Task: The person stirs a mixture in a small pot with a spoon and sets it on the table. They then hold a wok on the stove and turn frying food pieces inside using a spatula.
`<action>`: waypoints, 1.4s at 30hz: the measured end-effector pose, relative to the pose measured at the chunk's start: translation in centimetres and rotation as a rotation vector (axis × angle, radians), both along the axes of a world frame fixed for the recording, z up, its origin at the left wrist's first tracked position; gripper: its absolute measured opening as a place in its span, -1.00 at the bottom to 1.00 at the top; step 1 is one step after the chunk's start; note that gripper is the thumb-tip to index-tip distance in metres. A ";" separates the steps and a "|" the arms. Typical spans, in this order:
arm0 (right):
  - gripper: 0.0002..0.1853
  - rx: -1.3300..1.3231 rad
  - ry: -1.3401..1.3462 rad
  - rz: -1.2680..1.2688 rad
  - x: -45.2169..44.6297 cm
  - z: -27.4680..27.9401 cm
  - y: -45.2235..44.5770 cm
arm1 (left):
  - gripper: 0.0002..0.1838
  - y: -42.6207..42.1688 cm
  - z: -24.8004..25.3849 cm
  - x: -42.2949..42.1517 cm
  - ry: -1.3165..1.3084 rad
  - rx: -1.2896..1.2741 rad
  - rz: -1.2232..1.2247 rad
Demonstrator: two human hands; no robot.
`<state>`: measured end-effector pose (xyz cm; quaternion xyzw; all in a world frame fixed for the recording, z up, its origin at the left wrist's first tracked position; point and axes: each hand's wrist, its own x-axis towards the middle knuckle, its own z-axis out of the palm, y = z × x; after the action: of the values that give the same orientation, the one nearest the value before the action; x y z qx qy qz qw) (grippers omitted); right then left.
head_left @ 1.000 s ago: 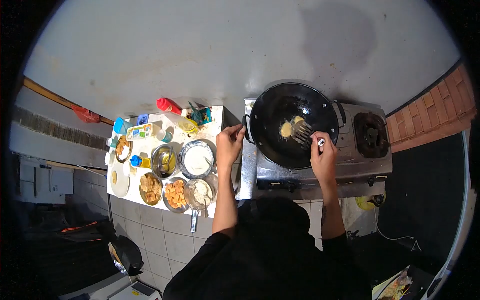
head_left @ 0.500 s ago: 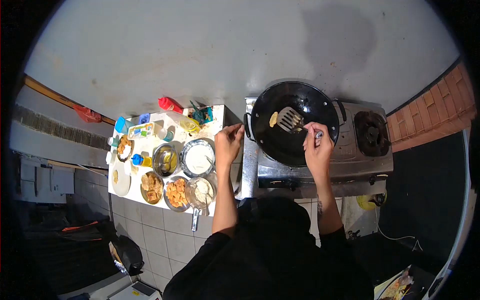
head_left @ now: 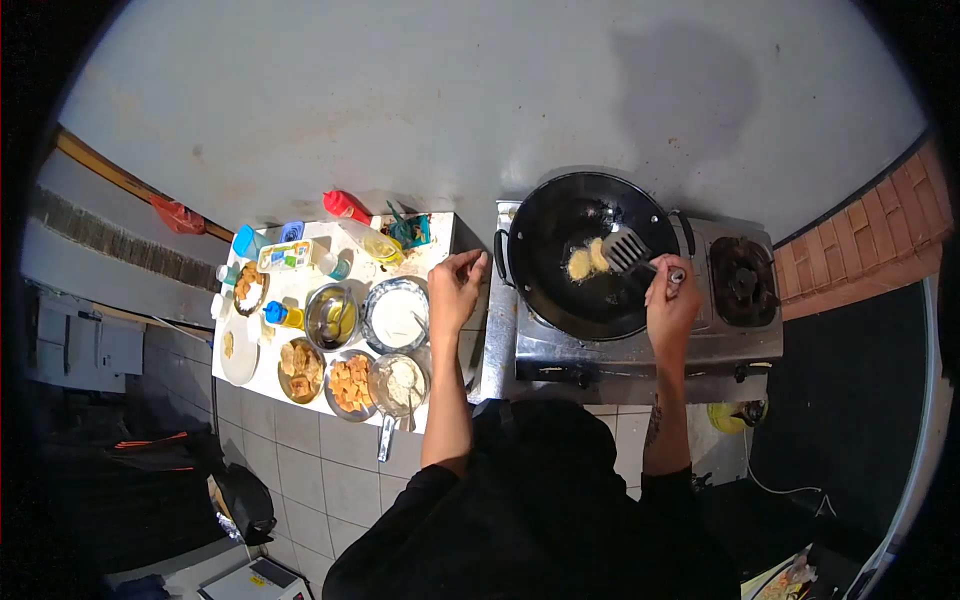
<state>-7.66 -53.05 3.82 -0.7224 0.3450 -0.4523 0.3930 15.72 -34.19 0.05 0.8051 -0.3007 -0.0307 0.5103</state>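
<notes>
Beside the near right corner of the worktop (head_left: 268, 372), we are seeing a saucepan (head_left: 380, 387) of pale mixture (head_left: 404, 380), its handle jutting past the near edge toward us. Slightly farther, our left hand (head_left: 457, 292) is hovering off the worktop's right edge, near the wok's side handle (head_left: 500, 258); its fingers are curling with nothing showing in them, and we cannot tell whether the tips are meeting. Over the left half of the stove (head_left: 650, 366), our right hand (head_left: 672, 290) is wrapping its fingers around the handle of a slotted spatula (head_left: 627, 250). Beyond, two pale-golden pieces (head_left: 580, 265) are lying side by side in the base of the black wok (head_left: 545, 215), the right one just at the blade's edge. Since they are looking soft, we should be keeping the blade low and nearly flat, nudging gently rather than jabbing, and steering from the wrist.
</notes>
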 end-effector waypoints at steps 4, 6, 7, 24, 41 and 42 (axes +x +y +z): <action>-0.92 0.026 0.087 0.038 -1.0 -0.2 0.6 | -0.71 -0.3 0.3 -0.1 -0.001 0.016 0.010; -0.93 0.030 0.119 0.050 -0.9 -0.8 1.0 | -0.71 -0.5 0.3 -0.1 0.023 0.018 0.001; -0.94 0.033 0.149 0.061 -0.8 -1.0 1.2 | -0.71 -0.7 0.3 -0.1 0.046 0.021 -0.008; -0.88 0.007 -0.020 0.113 0.7 -4.1 3.8 | -0.70 -1.4 0.1 0.2 0.037 0.057 -0.027; -0.89 0.017 -0.175 0.196 3.6 -2.5 4.7 | -0.68 -1.5 0.7 -0.3 0.087 0.082 -0.013; -0.89 0.016 -0.177 0.201 3.6 -2.4 4.6 | -0.68 -1.5 0.6 -0.2 0.091 0.075 -0.014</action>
<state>-4.04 -48.41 1.47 -0.7074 0.2384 -0.4700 0.4710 15.52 -35.67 0.67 0.8195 -0.2813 -0.0823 0.4925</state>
